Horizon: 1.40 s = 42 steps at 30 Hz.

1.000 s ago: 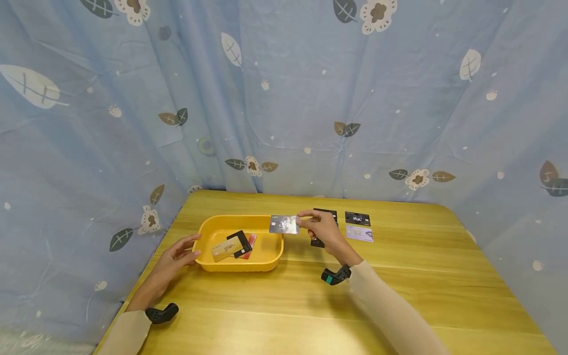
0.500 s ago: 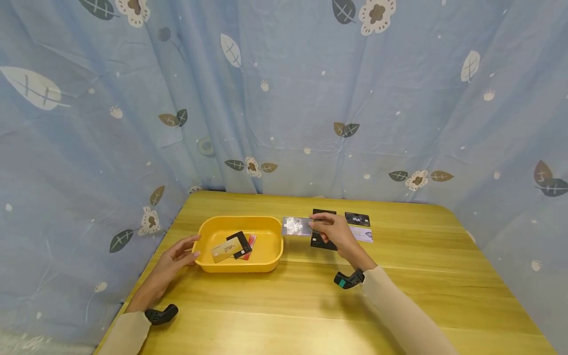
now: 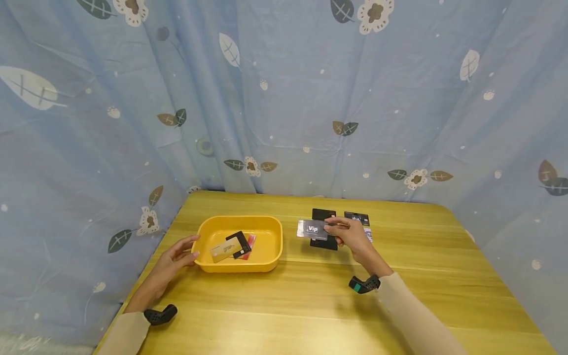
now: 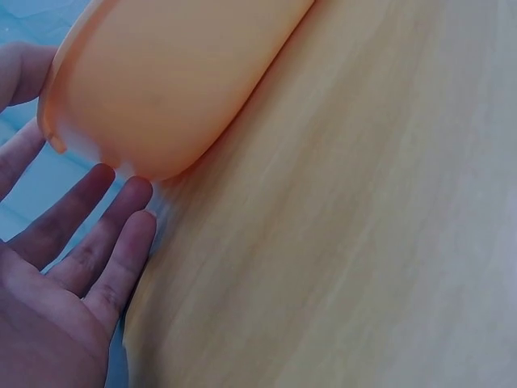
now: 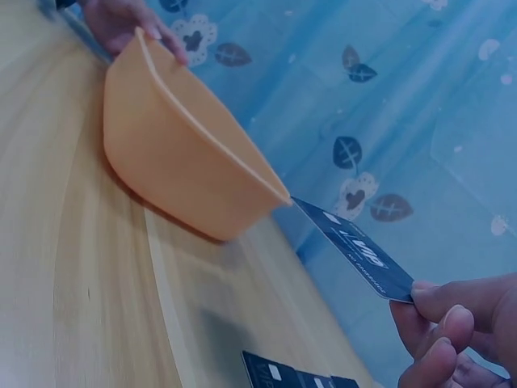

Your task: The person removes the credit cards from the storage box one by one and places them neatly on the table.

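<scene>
In the head view my right hand [image 3: 353, 236] pinches a grey Vip card [image 3: 312, 229] by its right end, above the table. It hovers over black cards [image 3: 324, 244] and partly covers them; in the right wrist view their edges show at the bottom. My left hand [image 3: 170, 261] holds the left end of a yellow plastic bin [image 3: 239, 267] at its rim, as the left wrist view also shows. Inside the bin lie a gold card [image 3: 225, 249], a black card [image 3: 241, 241] and a partly hidden red card [image 3: 251, 240].
Behind my right hand lie a black Vip card [image 3: 356, 217] and a mostly hidden lilac card [image 3: 369, 234]. The wooden table [image 3: 266, 315] reaches back to a blue patterned curtain [image 3: 288, 98], which also stands at the sides.
My right hand has moved right with the grey Vip card, from over the bin's right rim to above the black cards. My left hand and the bin stay put.
</scene>
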Each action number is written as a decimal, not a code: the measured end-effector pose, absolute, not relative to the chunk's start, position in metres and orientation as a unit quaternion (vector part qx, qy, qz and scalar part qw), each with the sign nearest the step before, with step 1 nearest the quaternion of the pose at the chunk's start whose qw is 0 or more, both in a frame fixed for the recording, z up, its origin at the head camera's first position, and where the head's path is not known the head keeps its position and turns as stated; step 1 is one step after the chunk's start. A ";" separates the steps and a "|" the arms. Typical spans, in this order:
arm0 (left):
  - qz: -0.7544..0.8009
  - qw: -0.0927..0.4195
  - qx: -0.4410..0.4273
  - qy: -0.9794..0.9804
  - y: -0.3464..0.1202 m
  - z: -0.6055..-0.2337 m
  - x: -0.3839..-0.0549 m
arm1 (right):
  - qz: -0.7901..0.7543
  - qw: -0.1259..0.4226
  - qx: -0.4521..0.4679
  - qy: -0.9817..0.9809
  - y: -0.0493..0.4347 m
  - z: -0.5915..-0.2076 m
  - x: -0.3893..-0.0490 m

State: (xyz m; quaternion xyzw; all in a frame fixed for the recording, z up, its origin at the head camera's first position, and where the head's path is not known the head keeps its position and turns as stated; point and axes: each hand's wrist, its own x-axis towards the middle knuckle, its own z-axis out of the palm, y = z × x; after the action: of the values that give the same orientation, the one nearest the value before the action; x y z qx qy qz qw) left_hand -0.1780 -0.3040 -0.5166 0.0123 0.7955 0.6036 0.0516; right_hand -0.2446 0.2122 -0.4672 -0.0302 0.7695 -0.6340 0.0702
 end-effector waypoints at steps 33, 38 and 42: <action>0.605 0.056 0.027 0.794 -0.304 -0.515 -0.177 | -0.629 0.072 0.029 0.774 0.290 -0.496 -0.224; 0.603 0.056 0.022 0.796 -0.303 -0.514 -0.178 | -0.626 0.071 0.034 0.776 0.300 -0.499 -0.221; 0.602 0.057 0.020 0.796 -0.303 -0.514 -0.178 | -0.619 0.070 0.038 0.781 0.310 -0.502 -0.217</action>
State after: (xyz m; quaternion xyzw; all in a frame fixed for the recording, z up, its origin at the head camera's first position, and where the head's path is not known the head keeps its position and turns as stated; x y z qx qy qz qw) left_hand -0.1781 -0.3030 -0.5136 0.0198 0.7961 0.6022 0.0570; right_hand -0.2172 0.3103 -0.5019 0.0380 0.7812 -0.6191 0.0704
